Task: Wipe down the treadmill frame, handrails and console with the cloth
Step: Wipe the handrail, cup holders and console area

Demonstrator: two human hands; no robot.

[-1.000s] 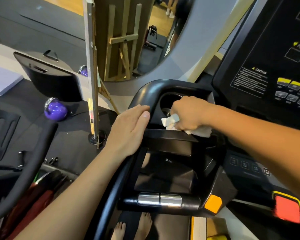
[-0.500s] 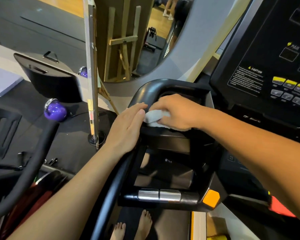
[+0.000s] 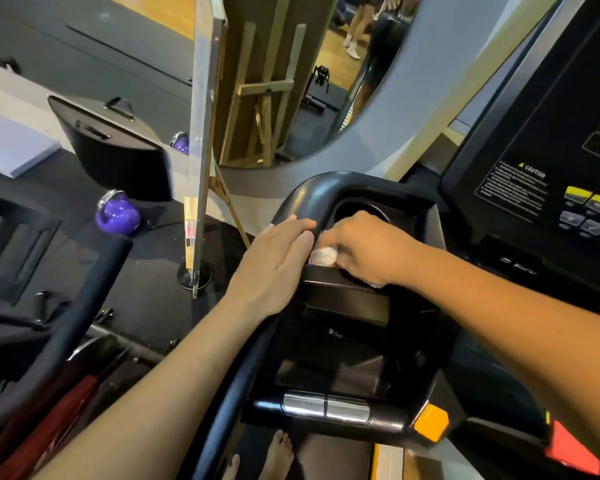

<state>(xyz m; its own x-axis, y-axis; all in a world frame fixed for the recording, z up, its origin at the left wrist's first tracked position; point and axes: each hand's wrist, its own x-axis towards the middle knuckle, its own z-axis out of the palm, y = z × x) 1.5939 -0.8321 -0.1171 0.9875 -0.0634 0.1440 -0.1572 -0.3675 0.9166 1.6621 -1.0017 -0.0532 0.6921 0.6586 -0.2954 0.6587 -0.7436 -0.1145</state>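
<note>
My right hand grips a small crumpled white cloth and presses it on the ledge just below the round cup holder of the black treadmill console. Most of the cloth is hidden under my fingers. My left hand lies flat, palm down, on the curved black handrail at the console's left corner, its fingertips almost touching the cloth. A silver pulse grip crosses the lower bar.
A purple kettlebell and a black bin sit on the dark floor at left. A standing mirror on a round base is close to the handrail. Another machine's black bar crosses the lower left. My bare feet stand on the belt.
My right hand slid the cloth left from the cup holder's edge to the console's left corner, right beside my left fingertips. My left hand stayed on the handrail.
</note>
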